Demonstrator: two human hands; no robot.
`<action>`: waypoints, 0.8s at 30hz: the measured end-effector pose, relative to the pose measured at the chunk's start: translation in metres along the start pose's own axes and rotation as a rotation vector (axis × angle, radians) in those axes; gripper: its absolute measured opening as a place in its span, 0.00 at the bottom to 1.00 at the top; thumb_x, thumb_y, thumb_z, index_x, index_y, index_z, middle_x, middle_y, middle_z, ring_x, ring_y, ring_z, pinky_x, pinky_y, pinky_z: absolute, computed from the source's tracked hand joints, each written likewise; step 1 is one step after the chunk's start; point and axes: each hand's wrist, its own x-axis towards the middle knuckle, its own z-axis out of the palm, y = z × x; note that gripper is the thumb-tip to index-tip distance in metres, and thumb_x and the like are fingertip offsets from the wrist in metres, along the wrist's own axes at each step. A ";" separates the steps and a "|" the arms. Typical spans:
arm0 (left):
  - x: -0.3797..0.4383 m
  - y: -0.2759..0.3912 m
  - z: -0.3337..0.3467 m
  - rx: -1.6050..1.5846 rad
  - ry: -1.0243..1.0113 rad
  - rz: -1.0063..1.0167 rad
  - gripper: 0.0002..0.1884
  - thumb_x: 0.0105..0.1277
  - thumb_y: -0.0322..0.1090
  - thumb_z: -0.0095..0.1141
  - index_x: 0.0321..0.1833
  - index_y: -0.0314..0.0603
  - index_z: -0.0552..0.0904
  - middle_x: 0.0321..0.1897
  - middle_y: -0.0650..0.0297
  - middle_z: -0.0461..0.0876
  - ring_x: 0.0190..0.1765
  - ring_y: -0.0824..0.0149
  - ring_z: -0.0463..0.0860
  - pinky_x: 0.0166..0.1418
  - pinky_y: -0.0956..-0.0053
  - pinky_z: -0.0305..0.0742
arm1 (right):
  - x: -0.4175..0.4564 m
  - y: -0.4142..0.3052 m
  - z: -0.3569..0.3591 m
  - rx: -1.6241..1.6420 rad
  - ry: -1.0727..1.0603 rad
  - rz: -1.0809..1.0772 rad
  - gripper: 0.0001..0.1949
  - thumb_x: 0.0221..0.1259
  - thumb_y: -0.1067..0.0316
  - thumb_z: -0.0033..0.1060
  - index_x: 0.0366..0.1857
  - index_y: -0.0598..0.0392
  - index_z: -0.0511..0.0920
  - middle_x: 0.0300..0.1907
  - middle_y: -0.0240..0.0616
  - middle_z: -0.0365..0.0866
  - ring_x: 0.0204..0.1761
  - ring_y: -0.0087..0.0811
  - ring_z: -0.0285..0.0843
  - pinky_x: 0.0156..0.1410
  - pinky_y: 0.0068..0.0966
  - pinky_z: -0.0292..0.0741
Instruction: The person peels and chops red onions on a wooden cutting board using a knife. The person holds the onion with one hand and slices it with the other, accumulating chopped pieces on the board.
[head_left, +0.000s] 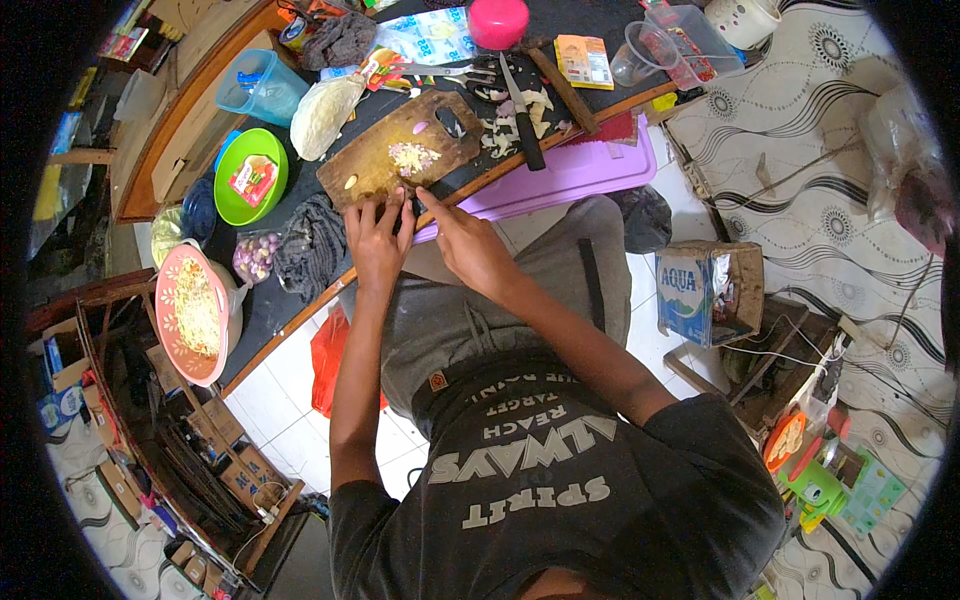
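My left hand (379, 234) rests at the near edge of a worn wooden cutting board (360, 165), fingers bent down over something too small to make out. Close beside it is my right hand (472, 251), its index finger stretched towards the left fingertips; whether it grips a tool is hidden. Finely chopped shallot or garlic (414, 158) lies in a small heap on the board. A garlic clove (350, 182) sits left of the heap, and a piece of shallot (421, 127) above it. A knife with a black handle (529, 139) lies right of the board among peelings (510, 129).
Left of the board stand a green bowl (276, 154) with a seasoning packet, a pink colander (212, 330) of shredded food, a bag of shallots (256, 255) and a dark cloth (309, 247). Beyond are a cabbage (326, 116), blue container (279, 94) and hammer-like wooden tool (564, 90).
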 end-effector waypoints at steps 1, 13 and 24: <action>0.000 0.000 0.000 0.004 -0.007 -0.004 0.16 0.62 0.32 0.73 0.54 0.42 0.91 0.42 0.56 0.82 0.48 0.53 0.78 0.53 0.60 0.77 | 0.000 0.000 0.000 -0.005 -0.012 0.011 0.39 0.62 0.78 0.60 0.81 0.52 0.60 0.60 0.62 0.81 0.52 0.62 0.84 0.55 0.50 0.82; 0.000 -0.004 0.004 0.017 -0.016 -0.008 0.14 0.64 0.34 0.71 0.52 0.41 0.92 0.42 0.55 0.82 0.49 0.52 0.79 0.55 0.58 0.76 | 0.005 -0.006 0.001 -0.184 -0.111 0.087 0.36 0.67 0.77 0.56 0.81 0.52 0.61 0.53 0.60 0.83 0.49 0.58 0.85 0.53 0.48 0.82; -0.003 0.002 0.001 0.001 -0.036 -0.027 0.16 0.64 0.32 0.70 0.55 0.39 0.91 0.45 0.54 0.83 0.51 0.51 0.79 0.57 0.58 0.77 | -0.002 -0.002 0.004 0.008 0.025 -0.014 0.36 0.65 0.80 0.56 0.81 0.54 0.61 0.51 0.62 0.82 0.47 0.59 0.84 0.53 0.49 0.79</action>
